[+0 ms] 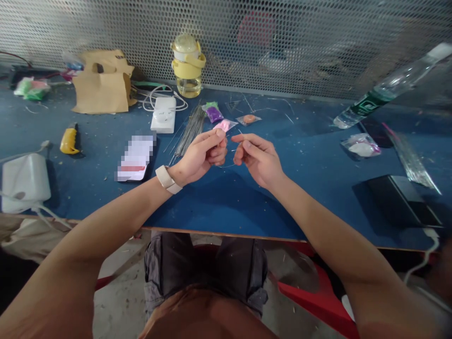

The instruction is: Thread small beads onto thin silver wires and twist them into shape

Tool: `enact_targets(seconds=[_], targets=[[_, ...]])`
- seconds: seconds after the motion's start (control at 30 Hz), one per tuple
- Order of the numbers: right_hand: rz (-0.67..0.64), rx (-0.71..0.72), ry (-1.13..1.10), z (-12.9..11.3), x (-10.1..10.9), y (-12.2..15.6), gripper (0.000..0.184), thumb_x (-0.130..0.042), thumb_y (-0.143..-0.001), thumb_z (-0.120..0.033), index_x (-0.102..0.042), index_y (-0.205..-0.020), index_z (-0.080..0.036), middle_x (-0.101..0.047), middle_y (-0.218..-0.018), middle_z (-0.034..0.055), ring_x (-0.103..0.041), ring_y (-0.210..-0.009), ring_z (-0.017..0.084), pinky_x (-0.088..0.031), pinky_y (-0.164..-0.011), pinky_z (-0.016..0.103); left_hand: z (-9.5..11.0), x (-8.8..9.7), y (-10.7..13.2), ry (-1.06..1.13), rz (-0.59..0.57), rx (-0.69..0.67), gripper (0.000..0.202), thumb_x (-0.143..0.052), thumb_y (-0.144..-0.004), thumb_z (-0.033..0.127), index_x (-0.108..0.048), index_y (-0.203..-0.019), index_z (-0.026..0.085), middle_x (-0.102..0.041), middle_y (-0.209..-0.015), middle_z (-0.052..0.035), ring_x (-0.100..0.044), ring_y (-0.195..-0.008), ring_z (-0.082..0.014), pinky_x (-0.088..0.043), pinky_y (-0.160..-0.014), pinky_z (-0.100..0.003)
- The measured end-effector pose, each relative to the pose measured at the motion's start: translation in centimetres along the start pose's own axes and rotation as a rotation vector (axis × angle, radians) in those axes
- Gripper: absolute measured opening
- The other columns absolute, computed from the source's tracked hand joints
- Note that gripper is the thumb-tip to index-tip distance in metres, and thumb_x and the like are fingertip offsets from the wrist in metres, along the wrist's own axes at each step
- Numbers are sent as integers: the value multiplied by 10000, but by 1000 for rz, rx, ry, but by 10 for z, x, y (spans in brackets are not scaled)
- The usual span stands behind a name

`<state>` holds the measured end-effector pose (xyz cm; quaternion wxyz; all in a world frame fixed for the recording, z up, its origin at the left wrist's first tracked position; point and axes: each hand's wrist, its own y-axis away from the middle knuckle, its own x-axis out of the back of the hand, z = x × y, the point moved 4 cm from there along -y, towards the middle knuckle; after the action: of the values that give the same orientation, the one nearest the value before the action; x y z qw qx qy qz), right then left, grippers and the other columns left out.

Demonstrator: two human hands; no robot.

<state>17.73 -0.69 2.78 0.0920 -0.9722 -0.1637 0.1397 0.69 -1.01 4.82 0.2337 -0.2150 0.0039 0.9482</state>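
My left hand (208,151) is closed in a pinch above the blue table, thumb against the curled fingers. Close beside it, my right hand (257,157) is also pinched, its thumb and fingers pressed together. A thin wire (227,166) curves between the two hands, and short bits of it show near the right fingertips. Its ends are hidden in the fingers. Behind the left hand lies a bundle of straight thin wires (191,129). Just past the fingertips rest small bags of pink clay-like material (225,125), purple material (213,113) and orange material (249,119).
A phone (136,157), white power bank (164,114) and yellow-handled cutter (69,140) lie left. A yellow-lidded bottle (188,68) stands by the perforated metal panel (303,42). Rightward are a tilted water bottle (384,94), a white-filled bag (360,146) and a black box (400,200).
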Motion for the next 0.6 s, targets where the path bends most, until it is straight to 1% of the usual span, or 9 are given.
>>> enact_targets(seconds=[0.07,0.13,0.2,0.27,0.33,0.4,0.47,0.53,0.6], targets=[[-48,-23,-28,-2,-3,0,301,-929,-915,-532,-887,-1066,-275,-704,-675,-41,-630,-582,128,-505,-607,290,1,-2,0,2,-23,-16,510,-768,-1079,472,-500,-741,201,-316,-599,92,-302,-509,-60,-393,-550,-198],[-82,-19,-26,-2,-4,1,299,-934,-910,-534,-882,-1052,-276,-691,-640,-51,-596,-528,120,-469,-553,280,0,-5,1,2,-65,-53,568,-855,-1009,533,-479,-736,206,-321,-590,98,-308,-513,-56,-387,-552,-200],[-81,-3,-7,-2,-5,2,286,-933,-913,-533,-873,-1018,-274,-667,-613,-58,-552,-490,110,-420,-499,269,-2,-7,2,-7,-114,-87,620,-912,-938,598,-474,-736,209,-329,-584,104,-310,-511,-52,-367,-544,-203],[-61,13,29,-1,-4,2,289,-920,-926,-542,-871,-1014,-271,-668,-622,-55,-538,-485,107,-408,-475,267,-3,-7,2,-23,-123,-106,622,-920,-918,627,-494,-746,207,-352,-589,102,-318,-510,-50,-350,-537,-206],[-33,28,71,-2,-3,2,310,-906,-939,-554,-874,-1056,-269,-695,-656,-46,-567,-508,114,-457,-493,277,-4,-4,1,-40,-66,-107,558,-881,-970,596,-540,-770,202,-382,-604,92,-355,-522,-56,-358,-543,-203],[-9,35,89,-3,-2,2,331,-907,-939,-552,-866,-1109,-271,-727,-694,-38,-614,-532,126,-513,-525,291,-3,0,0,-41,19,-93,463,-806,-1053,517,-586,-803,196,-405,-624,78,-402,-547,-66,-399,-571,-199],[33,29,85,-3,0,0,334,-921,-924,-550,-845,-1089,-270,-737,-714,-38,-638,-537,130,-533,-533,296,0,3,-2,-21,64,-62,406,-715,-1119,437,-607,-815,191,-424,-646,62,-452,-577,-78,-459,-619,-204],[89,14,80,-4,3,-1,341,-933,-905,-558,-819,-1044,-268,-728,-719,-43,-633,-526,123,-528,-522,291,2,5,-3,13,65,-31,388,-650,-1149,384,-613,-815,190,-445,-669,45,-493,-603,-93,-505,-663,-220],[149,3,81,-4,7,-3,335,-931,-898,-556,-804,-1015,-269,-705,-706,-51,-606,-513,112,-503,-503,280,5,8,-5,35,37,-18,354,-637,-1144,345,-639,-827,188,-468,-684,29,-533,-633,-111,-534,-693,-235]])
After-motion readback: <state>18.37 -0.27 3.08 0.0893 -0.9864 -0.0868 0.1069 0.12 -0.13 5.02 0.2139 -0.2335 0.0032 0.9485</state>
